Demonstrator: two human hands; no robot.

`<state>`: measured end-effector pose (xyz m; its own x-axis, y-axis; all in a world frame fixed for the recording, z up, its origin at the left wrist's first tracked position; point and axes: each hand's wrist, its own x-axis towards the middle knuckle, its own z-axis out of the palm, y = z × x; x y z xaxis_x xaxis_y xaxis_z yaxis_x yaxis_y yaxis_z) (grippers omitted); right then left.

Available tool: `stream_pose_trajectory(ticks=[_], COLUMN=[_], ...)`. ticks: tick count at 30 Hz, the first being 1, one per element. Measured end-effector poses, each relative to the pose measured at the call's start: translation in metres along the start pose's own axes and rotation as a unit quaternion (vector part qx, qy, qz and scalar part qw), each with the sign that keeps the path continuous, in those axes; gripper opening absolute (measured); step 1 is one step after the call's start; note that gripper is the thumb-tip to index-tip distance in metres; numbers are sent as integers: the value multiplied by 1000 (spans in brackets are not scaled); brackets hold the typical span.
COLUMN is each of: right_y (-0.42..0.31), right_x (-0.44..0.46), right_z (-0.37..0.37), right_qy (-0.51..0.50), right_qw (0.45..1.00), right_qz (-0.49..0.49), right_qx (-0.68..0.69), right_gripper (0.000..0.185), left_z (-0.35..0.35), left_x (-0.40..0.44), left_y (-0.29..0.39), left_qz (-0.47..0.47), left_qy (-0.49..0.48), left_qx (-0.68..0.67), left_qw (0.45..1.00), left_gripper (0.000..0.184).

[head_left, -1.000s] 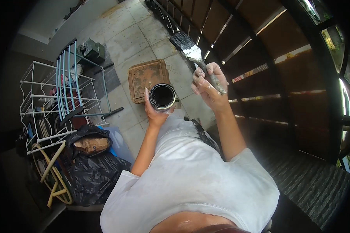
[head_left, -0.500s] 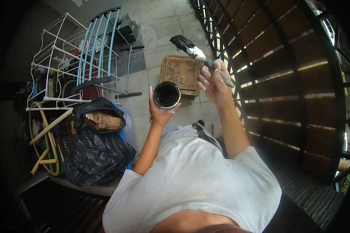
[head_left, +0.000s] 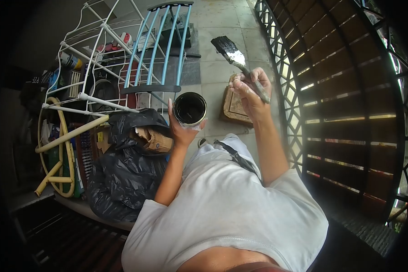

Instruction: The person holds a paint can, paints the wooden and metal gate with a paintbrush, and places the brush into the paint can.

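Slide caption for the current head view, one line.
Left hand holds an open can of black paint; right hand holds a black-tipped brush.

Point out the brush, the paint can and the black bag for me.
brush point(head_left: 224, 44): head view, on its dark bristles
can point(head_left: 177, 120): head view, on its rim
bag point(head_left: 120, 181): head view, on its crumpled side

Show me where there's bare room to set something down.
Bare pale floor tiles lie between the blue-barred rack and the brown slatted fence, beyond the worn brown square box. A narrower strip shows left of the box. Farther left is crowded: white wire rack, bulging black plastic bag, bent yellow tubing.
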<state>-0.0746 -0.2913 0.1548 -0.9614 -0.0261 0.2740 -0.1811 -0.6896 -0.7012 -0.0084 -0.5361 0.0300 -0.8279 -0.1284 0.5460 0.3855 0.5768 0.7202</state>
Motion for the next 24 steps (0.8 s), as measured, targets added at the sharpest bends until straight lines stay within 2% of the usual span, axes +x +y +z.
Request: stream_pose_trajectory(ticks=[4,11,13,16,18,19,20,22,24], right_y=[13,31,39,43,48,48,50,44,34], right_x=[21,55,68,85,100,109,117,132,147], right_z=[23,28,27,22,9,2,-4,-8,-21], right_qy=[14,26,45,38,-2,-22,-42,3,15], right_qw=[1000,996,992,985,995,996,995,998,999], right_qz=[4,-66,-88,-91,-84,-79,-93,-61,-49], right_qx=[4,-56,-80,-143,-60,-19,-8,12,-14], right_gripper=[37,40,41,32,27,29,44,47,42], left_z=[-10,9,8,13,28,37,46,61,82], left_x=[21,45,60,83,95,101,107,128,146], left_y=[-8,-46,-43,-52,-64,-69,-75,-82,-89], left_qz=[18,16,28,46,31,-10,-10,-2,0], left_qy=[1,-7,-12,-27,-32,-20,-21,-22,-26], left_qx=[8,-76,-50,-42,-72,-113,-111,-100,-116], left_qw=[1000,997,998,998,996,993,994,995,993], left_gripper=[135,133,133,134,135,135,135,135,135])
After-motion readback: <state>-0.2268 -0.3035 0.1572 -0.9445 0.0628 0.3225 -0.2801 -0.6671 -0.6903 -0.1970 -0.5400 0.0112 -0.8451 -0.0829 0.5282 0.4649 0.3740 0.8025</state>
